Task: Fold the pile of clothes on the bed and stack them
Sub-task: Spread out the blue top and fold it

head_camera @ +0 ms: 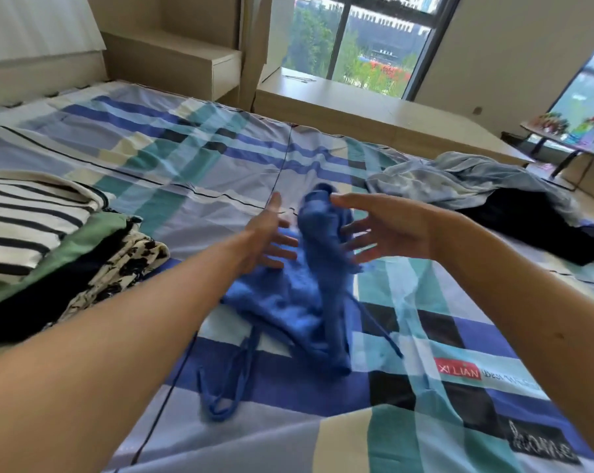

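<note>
Head view: the blue garment lies crumpled on the bed, its upper part rising between both hands. The left hand and right hand flank it, fingers spread and gripping nothing. Blur hides whether the fingertips touch it.

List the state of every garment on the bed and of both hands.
blue garment: unfolded, bunched up between the hands.
left hand: open, fingers spread, holding nothing.
right hand: open, fingers spread, holding nothing.
striped top: folded, at the left.
green garment: folded, under the striped top.
floral garment: folded, beside the green garment.
light blue garment: crumpled, unfolded, at the right.
black garment: unfolded, partly under the light blue garment.
</note>
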